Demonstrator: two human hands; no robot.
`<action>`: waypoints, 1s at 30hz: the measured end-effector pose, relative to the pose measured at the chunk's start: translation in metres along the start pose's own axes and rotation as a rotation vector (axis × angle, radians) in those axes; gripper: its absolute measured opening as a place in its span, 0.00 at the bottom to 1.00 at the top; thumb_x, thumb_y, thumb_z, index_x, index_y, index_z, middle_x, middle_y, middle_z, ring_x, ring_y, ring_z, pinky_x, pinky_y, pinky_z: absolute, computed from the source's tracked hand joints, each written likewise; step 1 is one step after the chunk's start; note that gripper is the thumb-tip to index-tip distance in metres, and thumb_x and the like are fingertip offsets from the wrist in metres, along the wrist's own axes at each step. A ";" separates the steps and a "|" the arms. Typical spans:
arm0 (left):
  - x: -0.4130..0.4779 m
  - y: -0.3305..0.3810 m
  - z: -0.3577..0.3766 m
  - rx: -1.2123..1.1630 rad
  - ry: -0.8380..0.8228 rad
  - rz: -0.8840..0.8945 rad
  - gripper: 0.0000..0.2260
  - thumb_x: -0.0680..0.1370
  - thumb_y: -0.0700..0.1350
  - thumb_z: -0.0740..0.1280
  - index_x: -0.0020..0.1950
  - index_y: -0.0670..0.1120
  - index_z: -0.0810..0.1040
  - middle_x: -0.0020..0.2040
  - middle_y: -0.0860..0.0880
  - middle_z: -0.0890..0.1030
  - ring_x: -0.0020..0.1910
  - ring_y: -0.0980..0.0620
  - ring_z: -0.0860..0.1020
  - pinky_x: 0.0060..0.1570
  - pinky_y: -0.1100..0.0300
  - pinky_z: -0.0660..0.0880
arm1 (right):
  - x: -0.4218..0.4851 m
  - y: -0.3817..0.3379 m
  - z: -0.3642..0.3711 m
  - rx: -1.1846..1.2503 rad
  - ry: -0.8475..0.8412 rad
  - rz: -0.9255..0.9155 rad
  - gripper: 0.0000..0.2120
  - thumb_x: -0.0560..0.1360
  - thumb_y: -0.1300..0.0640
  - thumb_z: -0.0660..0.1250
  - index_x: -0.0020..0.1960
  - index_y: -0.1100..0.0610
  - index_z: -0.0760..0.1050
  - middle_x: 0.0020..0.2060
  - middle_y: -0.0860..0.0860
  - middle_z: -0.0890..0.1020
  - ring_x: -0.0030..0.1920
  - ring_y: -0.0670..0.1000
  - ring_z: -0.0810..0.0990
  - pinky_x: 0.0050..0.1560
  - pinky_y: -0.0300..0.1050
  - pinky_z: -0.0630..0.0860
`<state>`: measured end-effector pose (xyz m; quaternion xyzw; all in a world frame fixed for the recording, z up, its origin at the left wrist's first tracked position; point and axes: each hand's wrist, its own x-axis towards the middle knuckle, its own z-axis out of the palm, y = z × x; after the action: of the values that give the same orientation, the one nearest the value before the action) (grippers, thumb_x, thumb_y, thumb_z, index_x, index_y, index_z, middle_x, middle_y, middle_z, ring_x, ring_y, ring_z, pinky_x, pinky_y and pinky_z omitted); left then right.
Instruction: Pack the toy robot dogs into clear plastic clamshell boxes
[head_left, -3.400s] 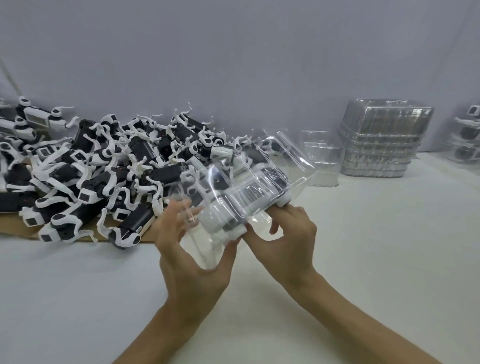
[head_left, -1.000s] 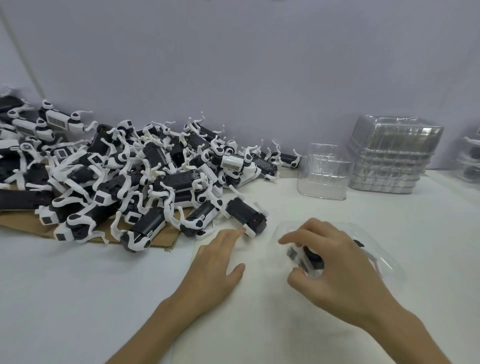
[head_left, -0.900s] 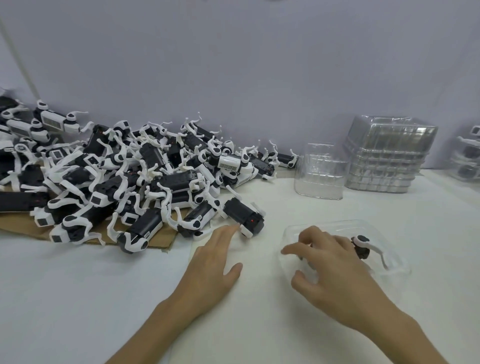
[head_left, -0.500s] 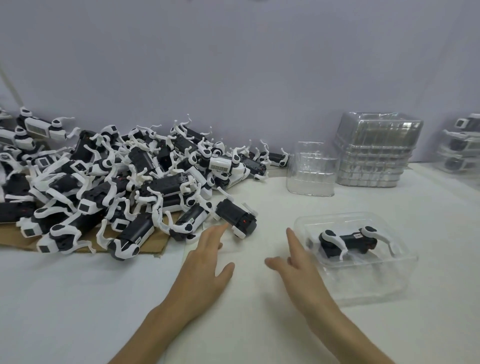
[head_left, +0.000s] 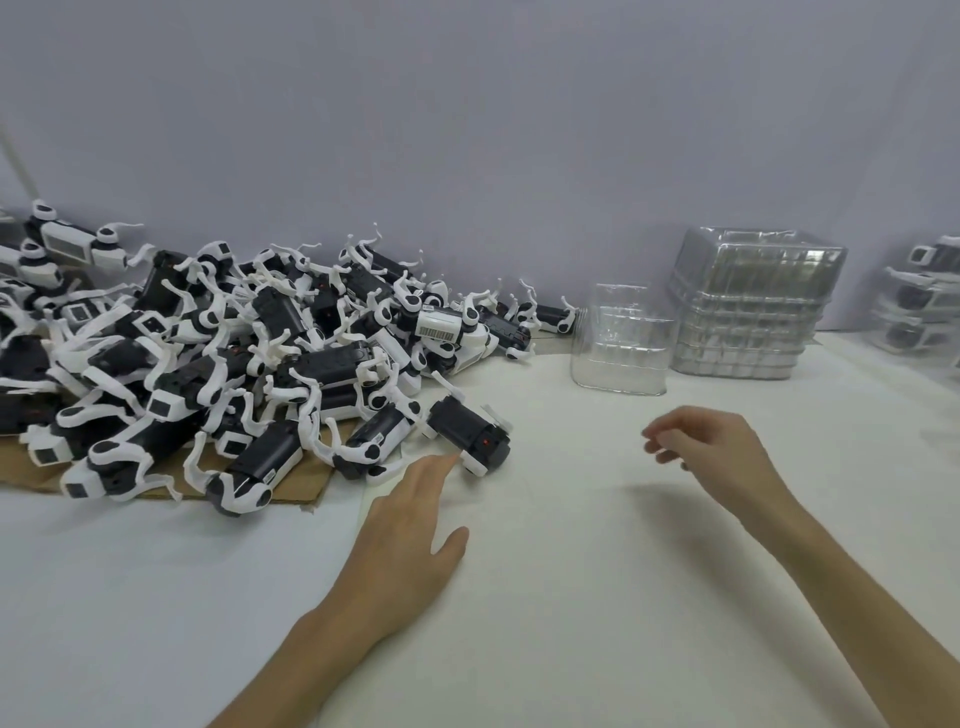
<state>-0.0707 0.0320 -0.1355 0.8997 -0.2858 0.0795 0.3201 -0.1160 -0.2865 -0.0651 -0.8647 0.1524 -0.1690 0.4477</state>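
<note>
Head view: both hands' fingers empty; left hand (head_left: 410, 540) flat beside glossy black-white toy dog (head_left: 470, 434).

White table (head_left: 597, 597); cardboard (head_left: 301, 480), toy dogs (head_left: 311, 374), clamshell stacks (head_left: 753, 306).

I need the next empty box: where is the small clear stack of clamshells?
In the head view, the small clear stack stands at the table's far right-centre, between the toy dog pile and the taller clamshell stack.

Dozens of toy robot dogs (head_left: 291, 358) are lying heaped at the bench's left edge; two stacks of clamshell boxes (head_left: 753, 306) are standing at its far edge.
</note>
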 end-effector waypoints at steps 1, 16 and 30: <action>0.000 0.000 0.000 0.007 0.001 0.001 0.31 0.79 0.50 0.65 0.76 0.62 0.53 0.71 0.65 0.62 0.69 0.61 0.67 0.67 0.57 0.67 | 0.009 -0.010 0.005 -0.062 0.019 -0.082 0.10 0.76 0.62 0.67 0.42 0.50 0.83 0.36 0.44 0.86 0.39 0.45 0.84 0.42 0.38 0.73; 0.001 -0.004 0.001 -0.005 0.007 0.008 0.25 0.80 0.50 0.64 0.72 0.64 0.57 0.68 0.67 0.61 0.66 0.63 0.68 0.64 0.60 0.65 | 0.192 -0.030 0.010 -0.916 -0.101 -0.242 0.17 0.79 0.54 0.68 0.67 0.51 0.75 0.64 0.50 0.80 0.66 0.56 0.75 0.65 0.55 0.71; -0.001 0.008 -0.006 -0.139 0.106 -0.005 0.21 0.78 0.47 0.68 0.68 0.62 0.68 0.65 0.68 0.67 0.65 0.64 0.70 0.63 0.64 0.68 | 0.086 -0.108 0.005 -0.340 0.385 -0.749 0.15 0.77 0.55 0.71 0.62 0.57 0.80 0.46 0.49 0.83 0.50 0.53 0.78 0.58 0.50 0.73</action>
<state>-0.0756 0.0311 -0.1262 0.8706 -0.2709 0.1062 0.3967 -0.0243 -0.2585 0.0347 -0.8742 -0.0648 -0.4498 0.1708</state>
